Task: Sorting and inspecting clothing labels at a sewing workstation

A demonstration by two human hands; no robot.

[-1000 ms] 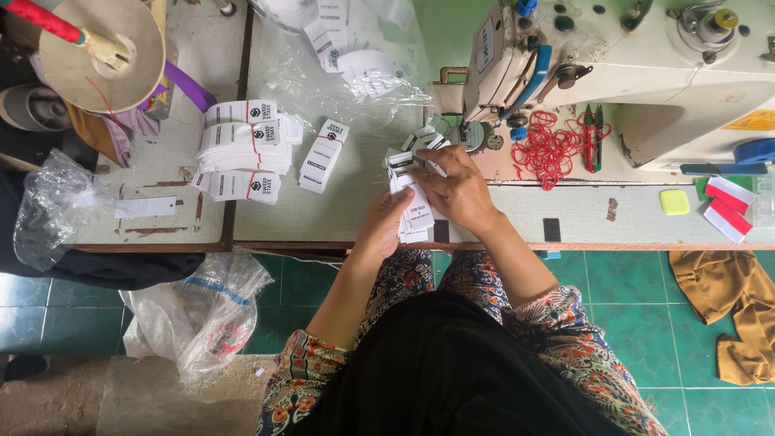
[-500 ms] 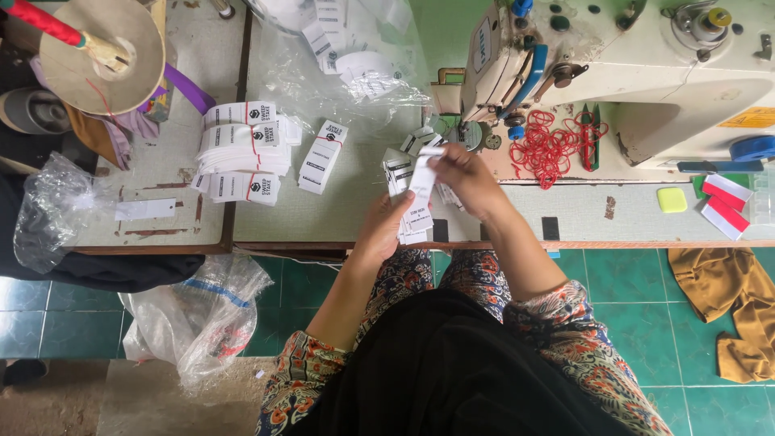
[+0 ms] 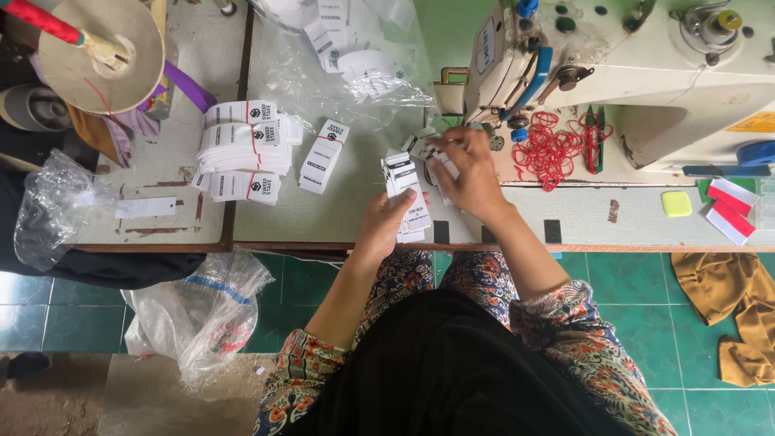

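Observation:
My left hand (image 3: 386,220) holds a stack of white printed paper tags (image 3: 406,194) upright near the table's front edge. My right hand (image 3: 468,171) reaches past it toward the sewing machine (image 3: 646,73), fingers pinched on loose white tags (image 3: 421,146) lying by the machine's base. A small banded bundle of tags (image 3: 323,156) lies flat to the left. Further left sits a pile of several banded tag bundles (image 3: 244,149).
A heap of red rubber bands (image 3: 557,145) lies on the machine bed. A clear plastic bag (image 3: 355,64) with more tags is at the back. A thread cone (image 3: 101,50), a single tag (image 3: 145,207), floor bags (image 3: 202,311) and brown cloth (image 3: 739,311) surround the table (image 3: 339,218).
My right hand has left the stack and moved up and right toward the loose tags by the machine. My left hand has stayed in place with the stack.

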